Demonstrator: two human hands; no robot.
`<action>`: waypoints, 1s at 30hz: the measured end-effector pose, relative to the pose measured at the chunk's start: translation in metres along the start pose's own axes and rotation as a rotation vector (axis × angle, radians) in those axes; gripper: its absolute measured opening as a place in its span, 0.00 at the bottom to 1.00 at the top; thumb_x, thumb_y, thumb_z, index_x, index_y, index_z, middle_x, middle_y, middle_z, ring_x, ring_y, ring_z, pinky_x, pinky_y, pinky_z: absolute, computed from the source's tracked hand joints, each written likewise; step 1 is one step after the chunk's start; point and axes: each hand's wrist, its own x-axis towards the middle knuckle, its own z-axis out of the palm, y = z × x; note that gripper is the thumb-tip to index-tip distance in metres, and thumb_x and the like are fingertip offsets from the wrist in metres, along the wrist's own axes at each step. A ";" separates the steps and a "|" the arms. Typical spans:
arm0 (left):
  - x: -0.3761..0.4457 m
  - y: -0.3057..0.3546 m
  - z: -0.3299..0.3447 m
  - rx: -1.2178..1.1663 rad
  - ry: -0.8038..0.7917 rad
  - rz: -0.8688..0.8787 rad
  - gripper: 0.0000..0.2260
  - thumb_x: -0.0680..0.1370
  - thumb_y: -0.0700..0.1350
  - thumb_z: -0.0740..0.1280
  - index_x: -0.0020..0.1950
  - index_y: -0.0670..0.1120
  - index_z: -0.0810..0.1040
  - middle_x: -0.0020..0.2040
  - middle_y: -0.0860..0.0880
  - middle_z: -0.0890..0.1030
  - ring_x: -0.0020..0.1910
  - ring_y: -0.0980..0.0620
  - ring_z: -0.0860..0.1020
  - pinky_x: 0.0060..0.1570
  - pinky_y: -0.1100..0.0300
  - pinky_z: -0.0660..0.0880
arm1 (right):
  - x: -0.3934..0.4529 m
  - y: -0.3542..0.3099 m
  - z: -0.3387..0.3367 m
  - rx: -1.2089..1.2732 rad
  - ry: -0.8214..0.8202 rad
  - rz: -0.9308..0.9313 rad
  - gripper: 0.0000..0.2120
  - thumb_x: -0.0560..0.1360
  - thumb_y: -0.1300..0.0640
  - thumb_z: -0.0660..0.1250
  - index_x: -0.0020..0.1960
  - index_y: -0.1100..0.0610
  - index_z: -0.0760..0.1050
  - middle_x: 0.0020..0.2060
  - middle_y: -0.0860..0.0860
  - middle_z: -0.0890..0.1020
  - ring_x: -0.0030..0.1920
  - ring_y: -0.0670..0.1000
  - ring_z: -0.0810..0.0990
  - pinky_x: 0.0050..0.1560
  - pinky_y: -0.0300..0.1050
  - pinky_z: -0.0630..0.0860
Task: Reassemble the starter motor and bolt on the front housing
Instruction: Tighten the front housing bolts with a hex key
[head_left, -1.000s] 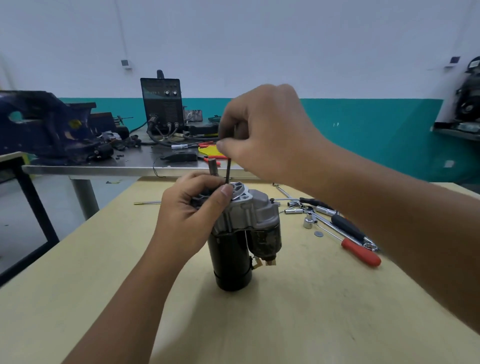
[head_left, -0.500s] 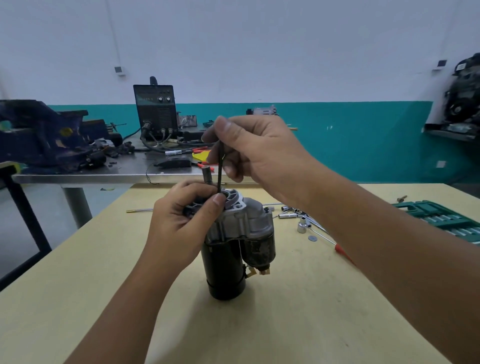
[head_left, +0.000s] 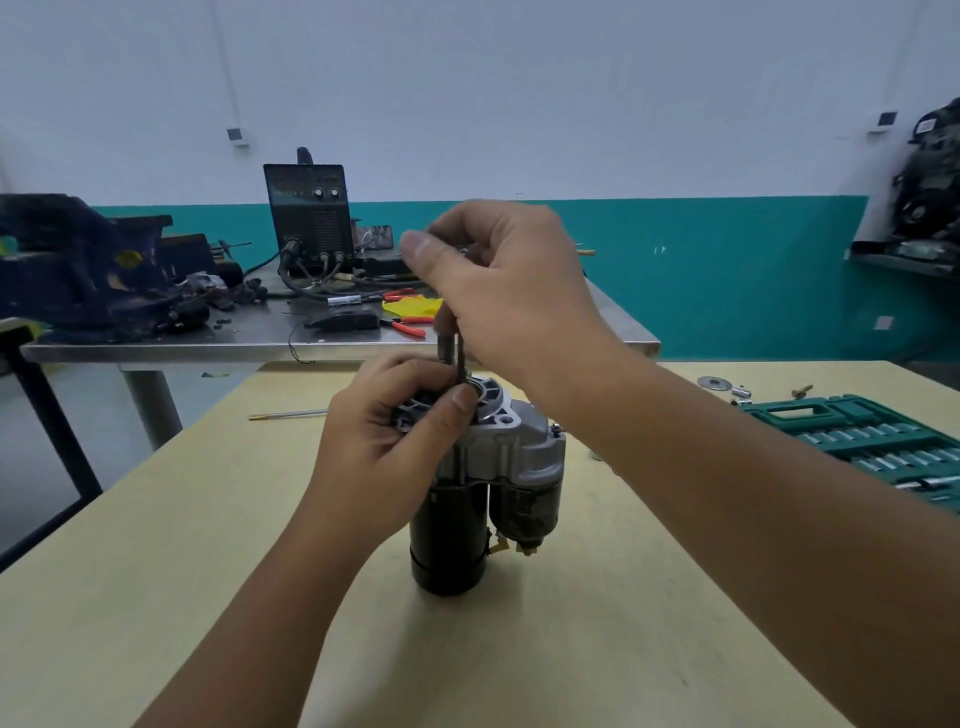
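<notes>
Black-bodied starter motor (head_left: 449, 540) with silver-grey front housing (head_left: 511, 441); pale yellow table (head_left: 156, 571); green socket case (head_left: 862, 436); red-handled pliers (head_left: 408, 326).

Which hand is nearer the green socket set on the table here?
Right. The right hand is raised above the starter motor pinching a thin tool, on the side toward the green socket set. The left hand grips the motor's front housing, farther from the set.

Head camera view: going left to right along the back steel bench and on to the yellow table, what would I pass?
Dark blue bench vise → black welding machine → red-handled pliers → flat silver washer → green socket set case.
</notes>
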 end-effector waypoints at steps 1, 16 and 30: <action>0.000 -0.002 -0.002 0.001 -0.004 0.004 0.09 0.77 0.46 0.70 0.51 0.41 0.85 0.50 0.44 0.84 0.51 0.45 0.81 0.51 0.43 0.79 | 0.000 0.000 -0.003 0.090 -0.082 0.048 0.08 0.81 0.51 0.70 0.44 0.51 0.81 0.29 0.50 0.81 0.25 0.47 0.78 0.28 0.45 0.77; 0.002 -0.004 -0.001 0.000 -0.030 0.067 0.08 0.76 0.52 0.67 0.47 0.49 0.82 0.47 0.52 0.83 0.49 0.48 0.80 0.47 0.52 0.78 | 0.011 0.007 -0.021 0.531 -0.464 0.253 0.05 0.82 0.60 0.65 0.56 0.60 0.77 0.31 0.58 0.80 0.23 0.49 0.71 0.28 0.43 0.75; 0.001 -0.002 0.000 0.007 -0.012 0.024 0.11 0.77 0.49 0.69 0.52 0.44 0.85 0.48 0.47 0.85 0.49 0.45 0.81 0.50 0.42 0.79 | -0.004 0.011 0.006 0.056 0.155 -0.231 0.18 0.74 0.63 0.75 0.39 0.55 0.66 0.28 0.52 0.74 0.28 0.47 0.78 0.27 0.40 0.73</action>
